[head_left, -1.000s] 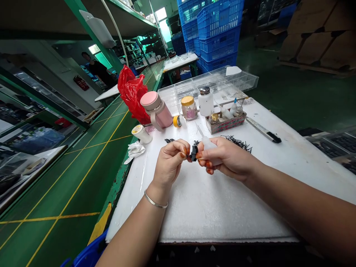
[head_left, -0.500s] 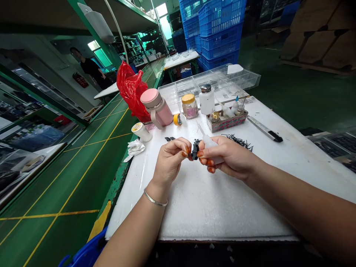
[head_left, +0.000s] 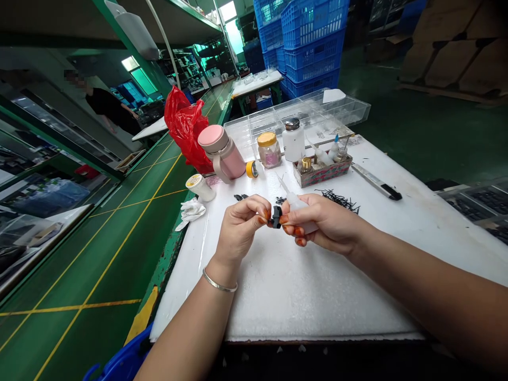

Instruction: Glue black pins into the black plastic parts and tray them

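A small black part [head_left: 277, 217] is pinched in the fingertips of my left hand [head_left: 246, 222], raised over the white foam-covered table [head_left: 278, 296]. My right hand [head_left: 321, 222] is wrapped round a translucent squeeze bottle [head_left: 294, 200] whose thin needle tip points up and to the left. The thumb and a finger of that hand also touch the right side of the black part. Behind the hands lie tiny black pieces [head_left: 280, 200], a pile of thin black sticks [head_left: 340, 200] and another dark part [head_left: 241, 197].
At the back stand a pink mug [head_left: 224, 153], a yellow-lidded jar [head_left: 269, 150], a white dispenser bottle [head_left: 293, 143] and a small box of bottles [head_left: 323, 172]. A box cutter [head_left: 377, 182] lies to the right, white gloves [head_left: 191, 211] to the left. A person [head_left: 113, 112] stands far left.
Both hands stay almost in place, still holding the black part and the bottle. The view has shifted slightly. The person in the background has moved left.
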The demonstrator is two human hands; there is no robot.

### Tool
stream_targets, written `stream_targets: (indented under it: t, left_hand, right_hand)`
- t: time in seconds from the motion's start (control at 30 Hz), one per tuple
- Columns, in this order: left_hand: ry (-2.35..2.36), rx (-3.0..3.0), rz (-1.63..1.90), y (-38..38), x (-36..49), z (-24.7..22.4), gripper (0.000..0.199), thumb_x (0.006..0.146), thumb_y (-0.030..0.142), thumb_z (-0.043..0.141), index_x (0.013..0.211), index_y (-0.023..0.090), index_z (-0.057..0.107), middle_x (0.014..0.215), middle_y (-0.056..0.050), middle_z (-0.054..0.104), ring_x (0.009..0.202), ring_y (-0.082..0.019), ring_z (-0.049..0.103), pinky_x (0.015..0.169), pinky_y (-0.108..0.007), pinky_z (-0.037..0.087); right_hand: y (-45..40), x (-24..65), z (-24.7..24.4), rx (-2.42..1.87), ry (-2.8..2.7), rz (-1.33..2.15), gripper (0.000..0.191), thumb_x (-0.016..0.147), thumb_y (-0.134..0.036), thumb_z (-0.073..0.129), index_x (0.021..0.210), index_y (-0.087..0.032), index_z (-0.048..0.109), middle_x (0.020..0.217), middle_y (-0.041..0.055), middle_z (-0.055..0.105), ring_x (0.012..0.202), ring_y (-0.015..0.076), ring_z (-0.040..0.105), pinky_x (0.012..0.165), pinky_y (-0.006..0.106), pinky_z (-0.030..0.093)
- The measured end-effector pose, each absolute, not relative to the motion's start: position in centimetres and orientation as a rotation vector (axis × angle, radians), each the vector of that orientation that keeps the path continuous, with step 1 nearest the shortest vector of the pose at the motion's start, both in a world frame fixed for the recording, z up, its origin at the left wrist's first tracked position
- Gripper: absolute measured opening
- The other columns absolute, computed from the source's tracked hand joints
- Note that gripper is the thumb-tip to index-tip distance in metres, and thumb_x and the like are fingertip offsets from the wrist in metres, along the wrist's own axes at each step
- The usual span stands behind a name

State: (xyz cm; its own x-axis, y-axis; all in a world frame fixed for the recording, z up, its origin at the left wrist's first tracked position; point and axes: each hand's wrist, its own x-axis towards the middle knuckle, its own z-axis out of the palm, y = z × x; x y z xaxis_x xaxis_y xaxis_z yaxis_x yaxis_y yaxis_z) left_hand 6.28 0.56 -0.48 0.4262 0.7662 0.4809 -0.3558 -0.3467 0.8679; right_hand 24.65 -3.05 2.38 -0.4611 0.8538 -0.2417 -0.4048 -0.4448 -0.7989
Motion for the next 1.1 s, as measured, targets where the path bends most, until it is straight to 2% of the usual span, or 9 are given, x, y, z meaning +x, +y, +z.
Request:
stream_targets:
  t: [0.4,0.63,0.73,0.9,1.1]
  left_hand:
    - [0.388,1.751,1.171,1.0,5.4,-0.3,0.010,0.085,0.017,0.072,0.076,0.018,0.070,0.077,-0.005,0.059,0.073,-0.016,0.055,0.066,-0.027,0.046]
    - [0.394,1.563,1.163,0.9,5.9,-0.6,0.014,0.084,0.023,0.075,0.074,0.016,0.068,0.078,-0.004,0.058,0.070,-0.014,0.054,0.065,-0.025,0.046]
    - [0.460,1.494,1.182,0.8,6.2,-0.6,0.018,0.083,0.026,0.076,0.073,0.015,0.066,0.077,-0.004,0.057,0.068,-0.013,0.054,0.064,-0.024,0.047]
    - [0.473,1.418,1.162,0.7,6.5,-0.5,0.020,0.080,0.028,0.079,0.073,0.015,0.067,0.078,-0.004,0.058,0.064,-0.011,0.054,0.061,-0.021,0.049]
    - [0.502,1.340,1.161,0.7,6.6,-0.6,0.021,0.077,0.029,0.082,0.072,0.014,0.067,0.078,-0.003,0.058,0.064,-0.010,0.055,0.060,-0.019,0.052]
  right_hand:
    - [-2.9,24.8,2.6,-0.884,-0.944,2.011,0.011,0.060,-0.006,0.067,0.066,-0.013,0.060,0.055,0.0021,0.060,0.046,0.0071,0.047,0.041,0.016,0.045]
    - [-2.9,24.4,2.5,-0.865,-0.935,1.967,0.016,0.058,-0.005,0.067,0.068,-0.014,0.057,0.057,0.0013,0.061,0.047,0.0065,0.047,0.042,0.016,0.045]
    - [-3.0,24.3,2.3,-0.864,-0.917,1.926,0.016,0.064,-0.009,0.068,0.075,-0.014,0.057,0.060,0.0014,0.061,0.049,0.0067,0.048,0.044,0.016,0.045]
    - [-2.9,24.4,2.0,-0.855,-0.884,1.870,0.029,0.068,-0.012,0.070,0.089,-0.018,0.051,0.064,0.0006,0.063,0.051,0.0076,0.050,0.046,0.016,0.044]
    - [-3.1,24.1,2.4,-0.887,-0.937,1.752,0.032,0.072,-0.017,0.070,0.093,-0.020,0.046,0.062,0.0008,0.064,0.049,0.0088,0.051,0.046,0.017,0.044]
